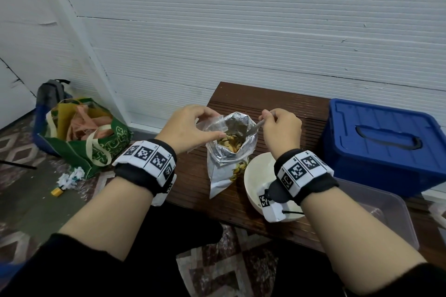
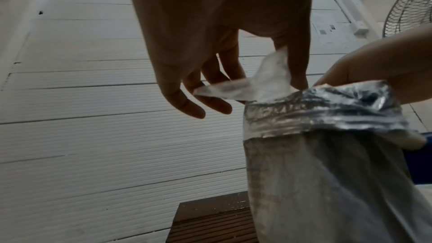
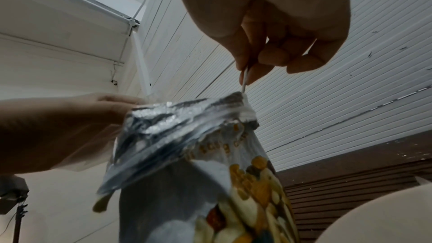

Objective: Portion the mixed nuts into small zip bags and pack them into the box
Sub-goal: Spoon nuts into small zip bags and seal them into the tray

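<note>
my left hand (image 1: 187, 128) pinches clear zip bag (image 2: 261, 82) | right hand (image 1: 281, 128) grips spoon (image 1: 253, 128) in nut bag (image 1: 229, 152) | white bowl (image 1: 253, 176) right of it

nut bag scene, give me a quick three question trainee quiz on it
1. True or false: the right hand holds a spoon that reaches into the foil nut bag.
2. What does the left hand pinch? A) a clear zip bag B) the white bowl C) the blue bin lid
3. Fill in: the white bowl sits on the ____ side of the nut bag.

Key: 1 true. 2 A, the clear zip bag. 3 right.
</note>
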